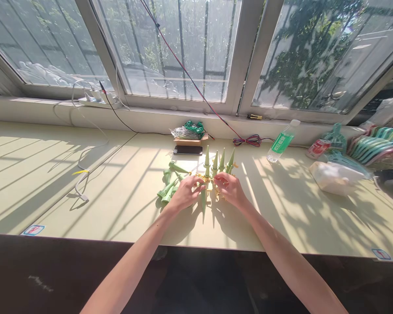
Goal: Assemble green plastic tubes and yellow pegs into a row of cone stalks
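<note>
Between my hands stands a green-and-yellow spiked assembly (215,165), with several pointed green cones rising in a row and small yellow pieces around their bases. Another green cone (203,205) points down toward the table's front edge. My left hand (185,192) is closed, thumb and fingers pinching at the assembly's left side. On the right side, my right hand (231,188) pinches at the yellow pieces, its fingertips partly hiding them. Several loose green cones (165,190) lie just left of my left hand.
Behind the assembly lie a black phone (187,150) and a small box (191,138) holding plastic wrap and green material. A green-labelled bottle (282,141) stands to the right, near coiled cable (249,140). Farther right are a red can (318,148), a white bag (334,176) and hangers (378,144).
</note>
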`<state>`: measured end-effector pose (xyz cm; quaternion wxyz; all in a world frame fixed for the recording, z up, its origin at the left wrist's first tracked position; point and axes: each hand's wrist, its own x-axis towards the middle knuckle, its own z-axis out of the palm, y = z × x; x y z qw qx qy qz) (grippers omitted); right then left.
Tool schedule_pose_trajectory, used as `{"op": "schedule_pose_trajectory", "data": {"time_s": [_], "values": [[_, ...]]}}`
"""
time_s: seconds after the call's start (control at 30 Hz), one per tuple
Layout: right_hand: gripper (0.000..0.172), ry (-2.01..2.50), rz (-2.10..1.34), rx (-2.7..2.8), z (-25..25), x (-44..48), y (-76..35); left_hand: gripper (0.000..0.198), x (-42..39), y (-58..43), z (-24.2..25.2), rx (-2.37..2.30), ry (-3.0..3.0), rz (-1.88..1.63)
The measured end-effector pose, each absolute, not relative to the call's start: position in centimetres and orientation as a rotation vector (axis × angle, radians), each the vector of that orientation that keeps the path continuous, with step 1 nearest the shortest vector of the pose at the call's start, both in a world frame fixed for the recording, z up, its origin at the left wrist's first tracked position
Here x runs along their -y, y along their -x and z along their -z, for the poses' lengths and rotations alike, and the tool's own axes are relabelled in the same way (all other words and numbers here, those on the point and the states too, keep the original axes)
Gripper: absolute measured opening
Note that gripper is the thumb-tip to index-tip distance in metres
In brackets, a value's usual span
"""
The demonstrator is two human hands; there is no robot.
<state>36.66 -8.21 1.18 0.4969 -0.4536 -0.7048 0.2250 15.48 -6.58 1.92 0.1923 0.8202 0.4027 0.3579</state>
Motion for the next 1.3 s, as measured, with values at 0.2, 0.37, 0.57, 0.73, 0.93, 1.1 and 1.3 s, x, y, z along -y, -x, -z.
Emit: {"op": "schedule_pose_trajectory", "data": {"time_s": [0.2, 0.37, 0.57, 0.73, 0.93, 1.1, 1.3], "values": [[0.018, 1.091, -0.545, 1.669, -1.4, 8.4, -36.47, 0.018, 6.45, -15.63, -1.81, -1.146, -2.086, -1.18], [0.017, 1.057, -0.562, 1.658, -1.45, 8.54, -36.38, 0.025, 6.5, -15.69, -1.9, -1.179, -1.964, -1.267], [0.016, 1.059, -0.564, 1.671, -1.42, 8.56, -36.36, 0.028, 6.38, -15.73, -1.68, -1.162, -1.923, -1.285], [0.019, 1.065, -0.544, 1.714, -1.64, 8.64, -36.38, 0.026, 6.46, -15.84, -1.74, -1.147, -1.91, -1.284], [0.023, 1.057, -0.616, 1.747, -1.57, 8.7, -36.01, 0.021, 6.75, -16.17, -1.82, -1.122, -1.912, -1.269], [0.022, 1.076, -0.656, 1.74, -1.25, 8.62, -35.8, 0.021, 6.84, -16.33, -1.7, -1.091, -1.912, -1.285], [0.028, 1.083, -0.668, 1.748, -1.37, 8.7, -35.85, 0.02, 6.95, -16.39, -1.76, -1.079, -1.933, -1.304]]}}
